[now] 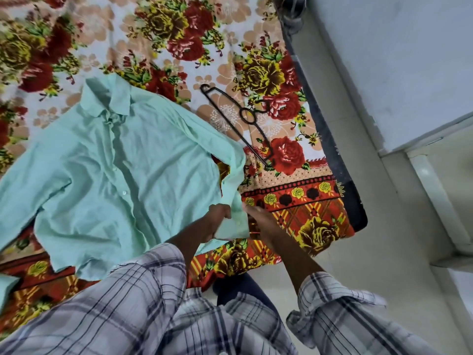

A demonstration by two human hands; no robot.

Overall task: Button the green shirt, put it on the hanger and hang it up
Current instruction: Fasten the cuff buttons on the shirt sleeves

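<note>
Lying limp on the floral bedsheet [179, 73], the thin mint-green cotton shirt [115, 175] is pinched at its cuff by left hand [217, 221] and right hand [258, 221], both grips clamped; collar judged best for lifting.

The person wears a loose plaid shirt [143, 298] in pale grey-white, crossed by dark navy and lighter grey stripes. Both sleeves are pushed or rolled up, leaving the forearms bare; the right cuff [330, 295] sits bunched and crumpled. Below the shirt's hem shows a patch of dark blue trousers [238, 290].
</note>
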